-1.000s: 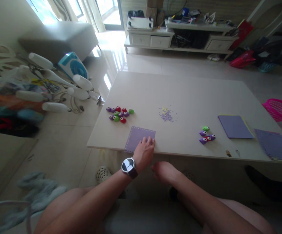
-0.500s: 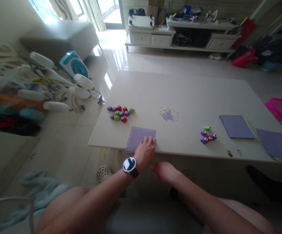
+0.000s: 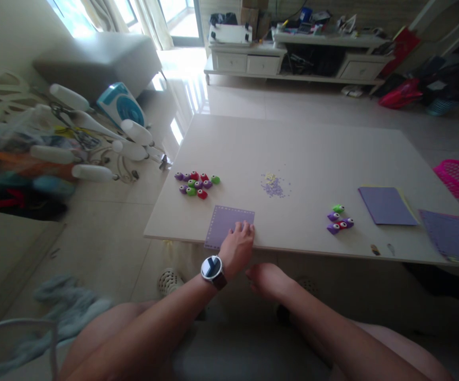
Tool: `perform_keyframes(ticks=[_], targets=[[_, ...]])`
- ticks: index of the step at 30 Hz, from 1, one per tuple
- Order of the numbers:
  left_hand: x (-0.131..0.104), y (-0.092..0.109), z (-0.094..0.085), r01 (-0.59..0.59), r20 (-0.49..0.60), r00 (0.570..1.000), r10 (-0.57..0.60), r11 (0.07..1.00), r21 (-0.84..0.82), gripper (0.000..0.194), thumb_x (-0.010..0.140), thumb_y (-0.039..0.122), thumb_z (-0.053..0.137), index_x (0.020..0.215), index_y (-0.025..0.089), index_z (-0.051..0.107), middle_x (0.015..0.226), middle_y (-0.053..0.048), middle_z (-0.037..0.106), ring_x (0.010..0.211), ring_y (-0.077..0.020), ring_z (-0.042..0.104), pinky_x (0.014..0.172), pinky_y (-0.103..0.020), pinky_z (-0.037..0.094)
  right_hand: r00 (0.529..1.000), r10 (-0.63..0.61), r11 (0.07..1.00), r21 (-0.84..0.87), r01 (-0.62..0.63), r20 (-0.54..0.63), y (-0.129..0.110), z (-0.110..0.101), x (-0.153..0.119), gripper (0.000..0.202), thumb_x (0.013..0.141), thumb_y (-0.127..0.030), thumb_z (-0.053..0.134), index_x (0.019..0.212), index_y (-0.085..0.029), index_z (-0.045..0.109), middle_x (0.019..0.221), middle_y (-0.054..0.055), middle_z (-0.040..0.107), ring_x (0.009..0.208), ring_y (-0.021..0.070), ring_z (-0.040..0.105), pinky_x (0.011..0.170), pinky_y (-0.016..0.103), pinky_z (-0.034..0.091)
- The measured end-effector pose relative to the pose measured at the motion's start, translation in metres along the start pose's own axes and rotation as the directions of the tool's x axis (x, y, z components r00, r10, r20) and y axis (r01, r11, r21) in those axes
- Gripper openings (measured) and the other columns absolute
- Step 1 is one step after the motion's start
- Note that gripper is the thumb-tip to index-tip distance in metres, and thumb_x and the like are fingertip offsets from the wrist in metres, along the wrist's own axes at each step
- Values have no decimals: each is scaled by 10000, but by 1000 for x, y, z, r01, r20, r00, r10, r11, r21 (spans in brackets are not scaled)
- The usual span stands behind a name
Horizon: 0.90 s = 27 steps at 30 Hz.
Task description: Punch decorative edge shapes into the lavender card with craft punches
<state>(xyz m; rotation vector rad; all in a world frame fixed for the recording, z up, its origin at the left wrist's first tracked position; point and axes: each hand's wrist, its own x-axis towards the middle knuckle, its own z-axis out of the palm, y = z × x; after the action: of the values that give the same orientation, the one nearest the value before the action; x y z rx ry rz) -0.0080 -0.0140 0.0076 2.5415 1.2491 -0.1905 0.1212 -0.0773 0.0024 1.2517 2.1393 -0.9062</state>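
My left hand (image 3: pixel 239 243), with a round watch on its wrist, lies over the right part of a purple square sheet (image 3: pixel 223 225). Its fingers are stretched out and press the sheet to the table near the front edge. Small punched holes run along the sheet's left and top edges. My right hand (image 3: pixel 267 279) is curled closed just below the table edge, close to the sheet's lower right corner; anything inside it is hidden. Beyond the sheet is a small pile of purple and yellow punched bits (image 3: pixel 273 185).
On the white table (image 3: pixel 312 153), several purple, red and green eye-marked pieces (image 3: pixel 197 184) sit at left, with more (image 3: pixel 339 219) at right. Further right lie purple sheets (image 3: pixel 388 205) and another stack (image 3: pixel 449 235). Two small items (image 3: pixel 375 250) rest by the front edge.
Almost nothing differs. The view has shifted very slightly, while both hands and the purple sheet keep their places.
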Motion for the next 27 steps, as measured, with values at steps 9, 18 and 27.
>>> perform_keyframes(ticks=[9,18,27], targets=[[0,0,2,-1,-1,1000,1,1000,6,661,898,79,527,1551,80,422,1548,-265,466,1346,-372,499,1035,-520,567,1000,-3,1000,5,3,-7,1,4,3,335,937,-200,612,1228,-170,776,1151,163,804,1095,335,766,938,390,595],[0,0,2,-5,-10,1000,5,1000,18,646,905,70,500,1547,51,426,1552,-272,468,1342,-379,499,1026,-524,566,1000,-4,1000,0,4,-9,-1,1,0,328,947,-186,603,1227,-169,772,1153,161,803,1098,340,766,935,397,596],[0,0,3,2,2,1000,-2,1000,10,651,915,62,493,1561,39,415,1564,-282,451,1368,-387,496,1043,-535,567,1000,-21,1000,8,21,-21,0,2,1,371,947,-197,624,1290,-163,762,1213,170,792,1150,347,749,993,398,576]])
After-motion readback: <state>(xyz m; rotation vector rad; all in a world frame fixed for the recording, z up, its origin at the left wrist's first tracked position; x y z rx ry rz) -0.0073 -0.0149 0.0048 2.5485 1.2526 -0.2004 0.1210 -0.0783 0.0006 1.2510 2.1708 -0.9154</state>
